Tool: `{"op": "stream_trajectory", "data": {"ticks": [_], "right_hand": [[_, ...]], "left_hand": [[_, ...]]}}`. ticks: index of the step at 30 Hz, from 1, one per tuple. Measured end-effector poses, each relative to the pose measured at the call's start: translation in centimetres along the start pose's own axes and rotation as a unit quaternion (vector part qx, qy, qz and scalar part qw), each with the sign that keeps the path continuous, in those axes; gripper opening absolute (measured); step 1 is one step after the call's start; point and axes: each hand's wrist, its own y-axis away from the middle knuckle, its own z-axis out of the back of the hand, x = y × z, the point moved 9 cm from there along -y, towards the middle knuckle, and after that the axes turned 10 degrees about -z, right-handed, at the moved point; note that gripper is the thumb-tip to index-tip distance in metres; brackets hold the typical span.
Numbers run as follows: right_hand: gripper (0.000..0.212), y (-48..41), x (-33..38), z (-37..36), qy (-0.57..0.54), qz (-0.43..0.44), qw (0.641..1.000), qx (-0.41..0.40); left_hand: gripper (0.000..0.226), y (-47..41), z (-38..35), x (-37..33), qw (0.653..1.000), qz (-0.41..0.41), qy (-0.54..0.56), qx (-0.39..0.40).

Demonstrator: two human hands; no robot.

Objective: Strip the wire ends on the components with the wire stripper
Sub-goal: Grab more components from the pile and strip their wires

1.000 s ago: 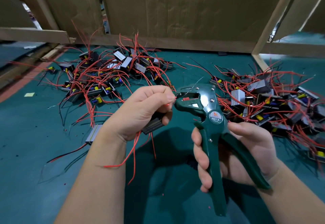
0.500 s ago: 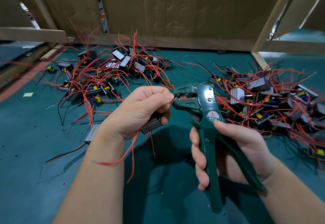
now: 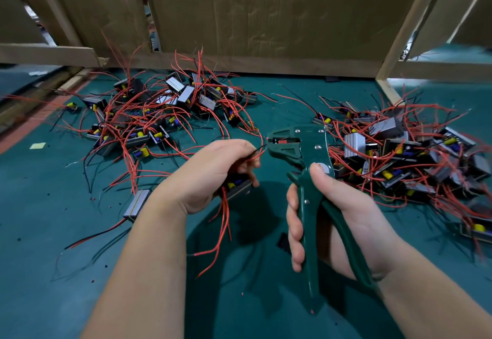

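Observation:
My left hand (image 3: 210,173) grips a small boxed component (image 3: 237,187) with yellow and blue parts. Red wires (image 3: 223,228) trail down from it. Its thumb and forefinger pinch a thin wire end that reaches toward the jaws of the green wire stripper (image 3: 306,179). My right hand (image 3: 343,221) is wrapped around the stripper's two handles, thumb on the pivot. The jaw (image 3: 283,143) points left, just right of the wire tip.
A heap of components with red wires (image 3: 159,115) lies at the back left, another heap (image 3: 399,157) at the right. One grey component (image 3: 136,203) lies alone left of my left wrist. Cardboard walls (image 3: 253,13) and a wooden frame (image 3: 404,29) close the back of the green mat (image 3: 53,272).
My left hand has pulled slightly back from the jaws, so a short wire end now shows between fingers and stripper. The stripper handles are squeezed closer and my right thumb rose to the pivot.

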Motion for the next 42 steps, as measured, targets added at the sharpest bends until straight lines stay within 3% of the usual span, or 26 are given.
{"op": "stream_trajectory", "data": {"ticks": [4,6,10,14,17,21,24,25,27,29,34,40,42], "right_hand": [[0.043,-0.6,0.5,0.8,-0.054,0.027,0.996,-0.061],[0.040,-0.6,1.0,0.6,-0.098,0.047,0.994,-0.030],[0.048,-0.3,1.0,-0.8,-0.097,0.024,0.993,0.061],[0.065,-0.1,0.6,-2.5,-0.066,0.025,0.988,0.137],[0.068,0.4,1.6,-2.5,-0.105,0.060,0.980,0.160],[0.073,0.9,2.3,-0.8,-0.046,0.071,0.991,0.106],[0.070,1.5,3.7,0.8,0.012,0.144,0.989,0.022],[0.062,1.8,4.5,1.4,0.015,0.185,0.983,-0.010],[0.054,2.7,6.0,3.0,0.006,0.263,0.961,-0.090],[0.051,3.5,6.8,4.0,-0.005,0.313,0.940,-0.135],[0.045,3.2,6.5,3.8,-0.027,0.302,0.946,-0.116],[0.072,2.2,5.1,2.7,-0.015,0.251,0.965,-0.077],[0.070,2.0,4.9,2.5,-0.015,0.241,0.968,-0.070]], "left_hand": [[0.027,-0.1,-1.1,1.5,0.997,0.038,-0.068,0.025],[0.026,-0.6,-0.9,1.6,0.997,0.031,-0.063,-0.025],[0.023,-0.9,0.4,0.9,0.982,-0.013,0.076,-0.170],[0.039,-1.0,-2.7,0.8,0.965,0.016,0.246,-0.087],[0.049,-1.3,-2.9,0.0,0.967,-0.026,0.242,-0.081],[0.072,-1.5,-2.7,-0.5,0.985,-0.058,0.158,-0.041],[0.073,-1.1,0.2,-1.3,0.987,-0.099,0.010,-0.122],[0.064,-0.5,2.0,-1.9,0.972,-0.130,-0.084,-0.177],[0.034,0.5,4.8,-3.3,0.894,-0.160,-0.337,-0.249],[0.025,0.9,6.9,-2.6,0.827,-0.088,-0.486,-0.269],[0.039,2.3,10.2,1.0,0.779,0.150,-0.535,-0.289],[0.028,1.7,10.2,1.6,0.779,0.156,-0.538,-0.281],[0.026,1.6,10.1,0.8,0.803,0.106,-0.502,-0.304]]}}
